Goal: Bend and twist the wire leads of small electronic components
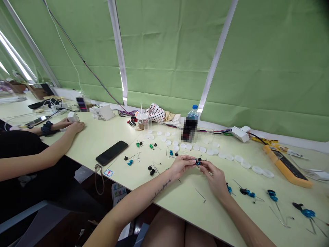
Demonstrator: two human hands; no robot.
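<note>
"Two hands meet over the table on my feed. What are they gripping?"

"I see the left hand and the right hand both pinching a small blue-and-black part, fingertips closed on it from either side, just above the tabletop. Its far side is too small for me to make out."

"And close by?"

"I have a bent metal rod lying nearer the person, black pieces beyond the left forearm, and blue pieces to the right. Whitish round caps curve behind the hands."

"Further out?"

"I get a dark phone on the left, an orange-edged device on the right, and a blue-capped bottle at the back. At far left, a co-worker's hands touch a small white box."
</note>
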